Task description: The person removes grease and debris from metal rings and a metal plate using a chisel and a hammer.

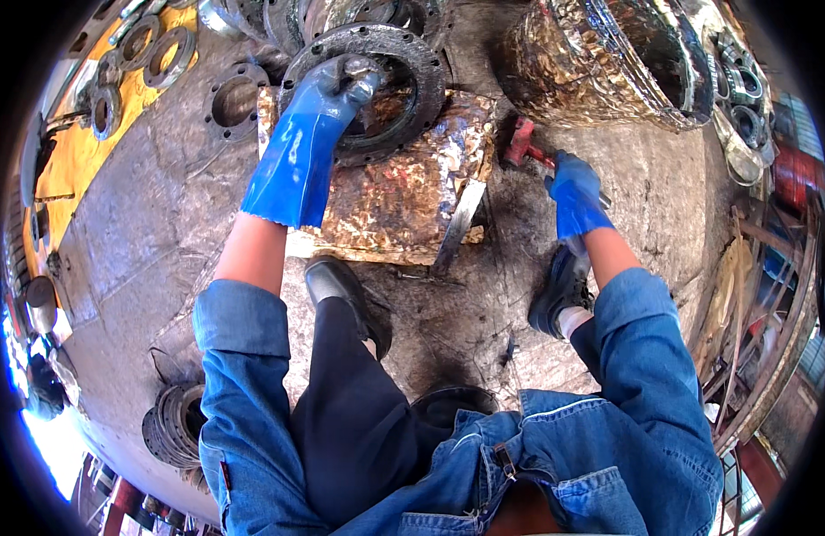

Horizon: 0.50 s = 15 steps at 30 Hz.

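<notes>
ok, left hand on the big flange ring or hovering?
Touching. Head view shows the gloved left hand gripping the inner rim of the flange ring, fingers curled over its edge.

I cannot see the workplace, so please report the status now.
Left hand grips the flange ring on the block. Right hand holds the red-headed hammer. Nothing between them.

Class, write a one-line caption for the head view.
Left hand steadies a metal flange ring on a block; right hand holds a red-headed tool.
</notes>
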{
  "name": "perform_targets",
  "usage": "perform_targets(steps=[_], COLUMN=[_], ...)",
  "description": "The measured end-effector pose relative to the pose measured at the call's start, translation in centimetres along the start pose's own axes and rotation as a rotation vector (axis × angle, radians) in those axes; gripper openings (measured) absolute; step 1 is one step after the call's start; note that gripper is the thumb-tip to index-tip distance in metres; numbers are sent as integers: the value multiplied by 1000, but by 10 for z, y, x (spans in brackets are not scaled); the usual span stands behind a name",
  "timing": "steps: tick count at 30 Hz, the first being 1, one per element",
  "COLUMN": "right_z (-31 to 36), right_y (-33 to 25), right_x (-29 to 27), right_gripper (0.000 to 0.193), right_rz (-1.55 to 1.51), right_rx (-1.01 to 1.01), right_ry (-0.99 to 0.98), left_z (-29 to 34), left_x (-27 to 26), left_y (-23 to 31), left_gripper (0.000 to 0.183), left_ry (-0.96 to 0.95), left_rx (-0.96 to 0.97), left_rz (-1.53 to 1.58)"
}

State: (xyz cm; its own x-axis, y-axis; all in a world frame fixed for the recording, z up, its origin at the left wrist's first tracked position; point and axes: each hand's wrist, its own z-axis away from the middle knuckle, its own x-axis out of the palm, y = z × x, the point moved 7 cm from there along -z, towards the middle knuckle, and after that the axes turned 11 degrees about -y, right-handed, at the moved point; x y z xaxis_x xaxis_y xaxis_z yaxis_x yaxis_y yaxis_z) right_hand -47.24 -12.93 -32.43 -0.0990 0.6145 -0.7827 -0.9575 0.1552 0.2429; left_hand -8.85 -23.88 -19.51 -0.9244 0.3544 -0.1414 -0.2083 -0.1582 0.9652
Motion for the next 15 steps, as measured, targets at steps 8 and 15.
perform_targets(steps=[8,15], right_z=[-38,7], right_y=[-3,16], right_x=[9,-24], right_gripper=[23,29], right_rz=[163,-164], right_rx=[32,-47], right_ry=[-213,-115], left_z=[-14,-16], left_x=[-12,-11], left_y=[-20,-38], left_gripper=[17,13], left_ry=[-35,-71], left_rx=[57,118], left_rz=[-37,-19])
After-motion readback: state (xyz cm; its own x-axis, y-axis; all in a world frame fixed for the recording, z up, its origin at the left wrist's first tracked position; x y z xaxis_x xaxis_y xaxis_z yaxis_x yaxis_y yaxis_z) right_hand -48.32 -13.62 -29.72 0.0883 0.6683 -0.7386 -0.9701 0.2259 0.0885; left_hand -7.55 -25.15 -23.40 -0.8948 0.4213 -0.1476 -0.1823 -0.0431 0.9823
